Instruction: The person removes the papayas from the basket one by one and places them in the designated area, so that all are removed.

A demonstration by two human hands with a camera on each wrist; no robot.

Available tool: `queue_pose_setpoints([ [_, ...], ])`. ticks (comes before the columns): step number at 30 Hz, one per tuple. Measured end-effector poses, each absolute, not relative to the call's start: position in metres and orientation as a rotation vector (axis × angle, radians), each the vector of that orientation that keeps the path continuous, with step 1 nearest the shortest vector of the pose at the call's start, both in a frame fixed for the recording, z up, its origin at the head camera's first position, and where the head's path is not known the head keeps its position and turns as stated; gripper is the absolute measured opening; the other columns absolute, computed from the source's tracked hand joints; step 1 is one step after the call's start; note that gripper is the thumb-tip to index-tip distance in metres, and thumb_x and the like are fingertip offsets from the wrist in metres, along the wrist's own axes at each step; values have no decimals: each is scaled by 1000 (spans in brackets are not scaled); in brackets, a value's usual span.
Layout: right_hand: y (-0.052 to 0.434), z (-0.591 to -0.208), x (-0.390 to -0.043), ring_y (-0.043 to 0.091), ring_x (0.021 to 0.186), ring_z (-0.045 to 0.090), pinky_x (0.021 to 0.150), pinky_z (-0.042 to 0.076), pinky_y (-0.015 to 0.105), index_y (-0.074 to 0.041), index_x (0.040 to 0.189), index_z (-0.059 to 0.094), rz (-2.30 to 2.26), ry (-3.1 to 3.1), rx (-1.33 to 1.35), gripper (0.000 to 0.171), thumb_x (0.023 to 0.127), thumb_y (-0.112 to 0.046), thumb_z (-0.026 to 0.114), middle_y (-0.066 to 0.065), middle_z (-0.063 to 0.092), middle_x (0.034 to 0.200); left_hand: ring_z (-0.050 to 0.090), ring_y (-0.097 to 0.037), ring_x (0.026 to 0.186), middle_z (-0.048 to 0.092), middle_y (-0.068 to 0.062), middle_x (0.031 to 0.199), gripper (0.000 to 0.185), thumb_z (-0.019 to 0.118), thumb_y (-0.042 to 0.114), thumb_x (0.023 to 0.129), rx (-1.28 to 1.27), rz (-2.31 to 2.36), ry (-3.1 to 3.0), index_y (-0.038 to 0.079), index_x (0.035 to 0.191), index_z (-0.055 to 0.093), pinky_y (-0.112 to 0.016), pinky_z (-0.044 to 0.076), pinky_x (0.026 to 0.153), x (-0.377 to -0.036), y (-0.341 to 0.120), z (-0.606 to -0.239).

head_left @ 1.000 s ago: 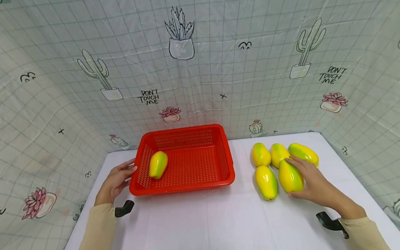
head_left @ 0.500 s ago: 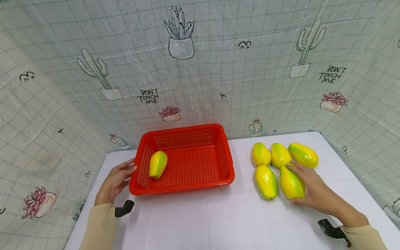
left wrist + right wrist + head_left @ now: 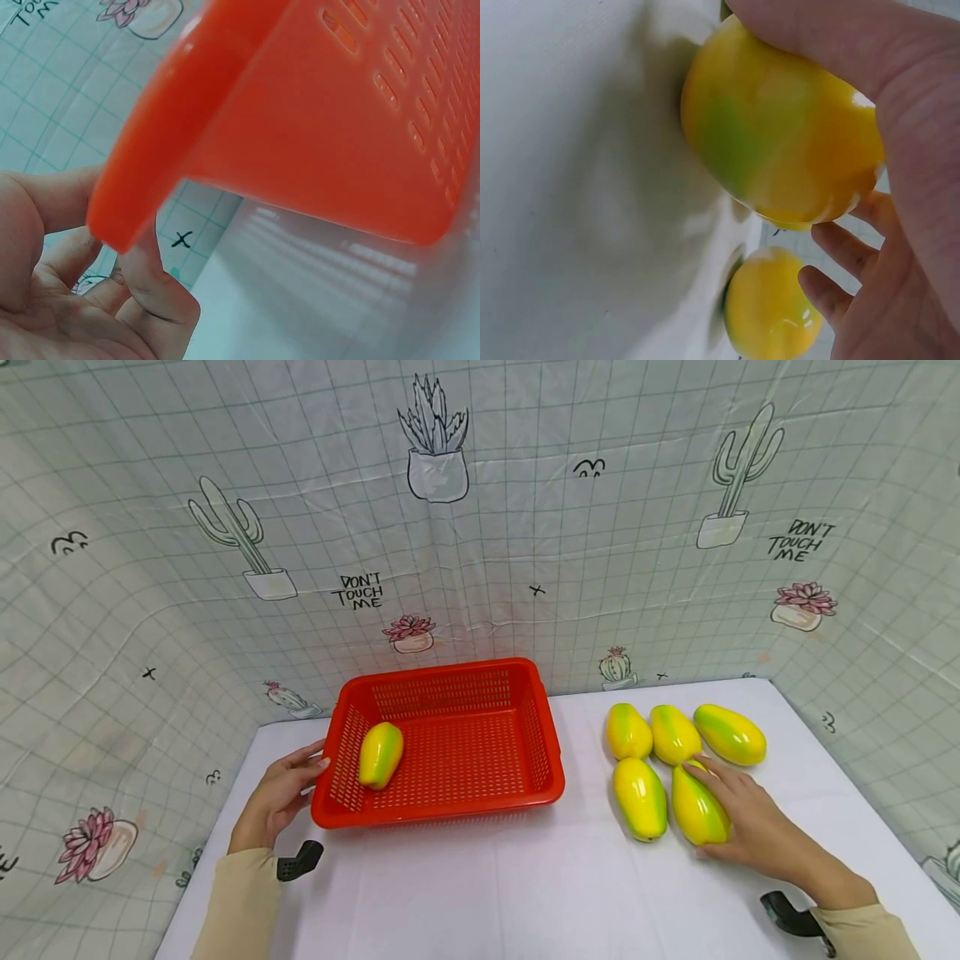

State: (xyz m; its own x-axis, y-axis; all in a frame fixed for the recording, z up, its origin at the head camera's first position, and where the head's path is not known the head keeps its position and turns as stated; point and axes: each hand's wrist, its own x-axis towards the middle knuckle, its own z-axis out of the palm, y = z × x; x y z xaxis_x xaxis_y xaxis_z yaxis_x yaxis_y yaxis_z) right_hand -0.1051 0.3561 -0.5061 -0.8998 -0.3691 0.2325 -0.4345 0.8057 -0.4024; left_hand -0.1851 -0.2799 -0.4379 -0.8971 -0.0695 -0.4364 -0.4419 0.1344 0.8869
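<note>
1. Your left hand (image 3: 276, 795): fingers loosely curled on the left rim of the red basket (image 3: 450, 797), thumb at the corner; steadies it, doesn't lift.
2. Basket: one papaya (image 3: 380, 755) inside, just past your left fingertips, against the left wall.
3. Loose fruit, right of basket: near-left papaya (image 3: 640, 786) lies just left of your right fingers; three more at the back, beyond the fingertips.
4. Your right hand (image 3: 746, 814): fingers part-curled over the held papaya (image 3: 697, 810), thumb under its near side; fruit on the white table (image 3: 525, 885).
5. Handling, est.: glossy, smooth, likely stiff and light, so prob. slippery. Wrap its widest mid-section, not the tapered ends.
</note>
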Motion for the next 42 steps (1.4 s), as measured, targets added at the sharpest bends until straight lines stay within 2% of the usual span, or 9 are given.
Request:
queue_pose_setpoints([
  [16,355,-511,-106,52,134,41,96,40,77,-6,157,42,666,-2808,678,117,60,-28,104,26,37,157,60,-13,107,39,-22,163,66,58,22,110,-499,1827,2129,12,168,29,-21,58,84,-184,-280,-437],
  [20,355,-510,-106,52,133,42,96,40,76,-6,158,42,650,-2819,682,118,60,-31,104,27,38,157,59,-13,108,36,-23,166,66,58,22,110,-499,1823,2130,12,168,28,-21,57,84,-183,-280,-436],
  [28,354,-501,-105,53,132,44,94,41,76,-9,159,41,614,-2779,708,120,59,-28,105,28,38,156,58,-19,118,35,-24,167,66,58,22,110,-484,1820,2132,12,168,28,-22,58,85,-184,-279,-436],
  [34,346,-487,-107,54,134,42,102,37,78,-10,159,43,629,-2734,750,112,65,-28,102,25,38,158,57,-20,119,34,-24,167,67,58,23,110,-486,1819,2135,12,168,27,-22,58,85,-185,-279,-436],
  [38,335,-476,-113,51,134,44,111,37,70,-12,157,46,599,-2684,798,107,67,-27,101,23,42,157,56,-21,120,33,-23,168,66,58,22,110,-503,1820,2132,12,169,28,-21,58,84,-185,-279,-437],
  [42,321,-465,-122,46,136,45,125,29,52,-10,156,47,560,-2631,871,103,69,-28,99,21,45,156,55,-22,121,33,-23,168,66,58,23,110,-511,1824,2125,13,169,28,-21,57,84,-184,-279,-437],
])
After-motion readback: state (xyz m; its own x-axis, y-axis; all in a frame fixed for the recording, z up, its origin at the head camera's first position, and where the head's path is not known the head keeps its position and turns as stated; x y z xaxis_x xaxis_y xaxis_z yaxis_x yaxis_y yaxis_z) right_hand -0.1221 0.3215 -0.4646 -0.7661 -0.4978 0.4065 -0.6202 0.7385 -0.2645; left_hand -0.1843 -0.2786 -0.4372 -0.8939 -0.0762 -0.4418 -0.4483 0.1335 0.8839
